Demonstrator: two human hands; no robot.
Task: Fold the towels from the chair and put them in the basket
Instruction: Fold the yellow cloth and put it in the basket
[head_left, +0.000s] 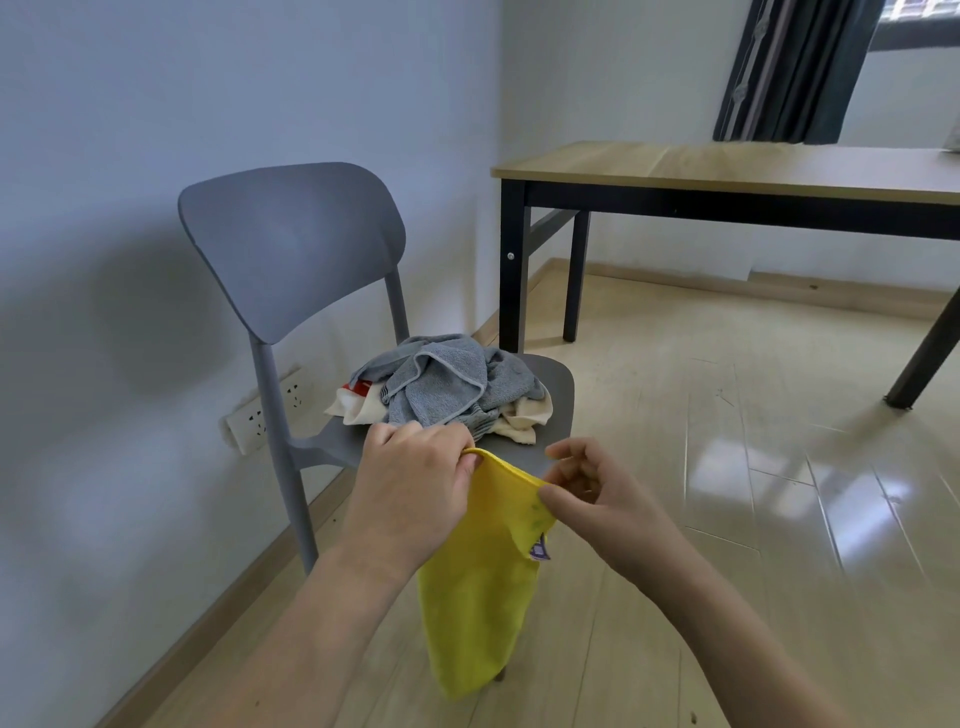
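A grey plastic chair (291, 249) stands against the pale wall, and everything else is placed from it. On its seat lies a rumpled heap: a grey towel (447, 384) on top, with a cream towel (519, 421) under it that shows a red patch at the end nearer the chair's back. No writing on that patch can be made out.

Just in front of the seat's front edge, both hands hold up a yellow towel (478, 577) by its top hem, so that it hangs down past the seat toward the wooden floor (727, 467). The left hand (415, 483) grips one top corner with curled fingers; the right hand (592, 493) pinches the hem at the other end, thumb against fingertips. The two hands are near each other, and the hem sags slightly between them. A small purple label (540, 550) is sewn to the towel's edge below the right hand; its print is too small to read.

On the wall behind the chair's legs sits a white socket strip (260, 415). To the right of the chair stands a desk (727, 166) with a wooden top and black legs, and a dark curtain (789, 67) hangs beyond it.
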